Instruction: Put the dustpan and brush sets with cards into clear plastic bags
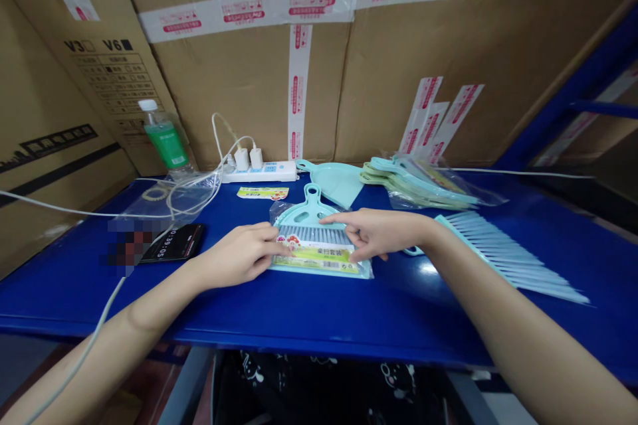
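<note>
While the left hand (238,255) and right hand (383,231) touch it, a bagged dustpan set (314,254) lies flat on the blue desk (319,319); left fingers (264,246) pressed together, right fingers (356,232) spread, neither pinching. Beyond: loose brush (508,255), dustpans (419,182), power strip (259,171).

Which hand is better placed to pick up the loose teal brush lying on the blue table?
Probably the right: the right hand rests on the bagged dustpan set right beside the loose teal brush, while the left hand sits on the set's opposite side.
</note>
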The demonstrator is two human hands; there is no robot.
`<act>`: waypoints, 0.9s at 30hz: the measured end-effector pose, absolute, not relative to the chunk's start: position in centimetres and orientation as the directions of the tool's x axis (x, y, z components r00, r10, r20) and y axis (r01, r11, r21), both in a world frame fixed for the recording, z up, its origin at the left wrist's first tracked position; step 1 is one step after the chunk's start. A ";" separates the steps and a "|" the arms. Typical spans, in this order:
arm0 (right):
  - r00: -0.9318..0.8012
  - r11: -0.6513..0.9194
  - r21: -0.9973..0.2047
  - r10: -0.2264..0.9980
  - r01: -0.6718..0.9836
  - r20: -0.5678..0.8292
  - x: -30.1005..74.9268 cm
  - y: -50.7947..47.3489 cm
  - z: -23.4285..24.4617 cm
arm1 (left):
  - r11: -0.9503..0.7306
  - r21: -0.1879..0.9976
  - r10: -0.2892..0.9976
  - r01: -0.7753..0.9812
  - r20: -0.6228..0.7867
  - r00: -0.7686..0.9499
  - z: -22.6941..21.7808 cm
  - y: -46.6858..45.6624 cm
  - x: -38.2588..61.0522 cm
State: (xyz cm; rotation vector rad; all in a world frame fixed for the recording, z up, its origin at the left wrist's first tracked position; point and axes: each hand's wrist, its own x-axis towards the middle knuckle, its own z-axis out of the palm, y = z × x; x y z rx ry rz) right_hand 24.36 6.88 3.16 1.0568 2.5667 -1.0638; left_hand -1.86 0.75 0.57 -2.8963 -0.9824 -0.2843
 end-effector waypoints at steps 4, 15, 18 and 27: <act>-0.753 0.509 -0.564 0.535 0.650 -0.384 24.5 7.0 3.0 | -0.789 -0.006 0.603 0.614 0.183 0.777 0.6 0.7 -1.8; -0.734 0.492 -0.555 0.548 0.671 -0.402 24.4 6.9 3.1 | -0.782 -0.023 0.613 0.623 0.152 0.775 0.4 0.8 -1.8; -0.748 0.516 -0.552 0.544 0.655 -0.380 24.4 6.9 3.0 | -0.784 -0.035 0.607 0.619 0.167 0.777 0.4 0.7 -1.8; -0.755 0.535 -0.541 0.543 0.649 -0.369 24.4 6.7 3.0 | -0.783 -0.052 0.600 0.620 0.200 0.775 0.2 0.6 -1.6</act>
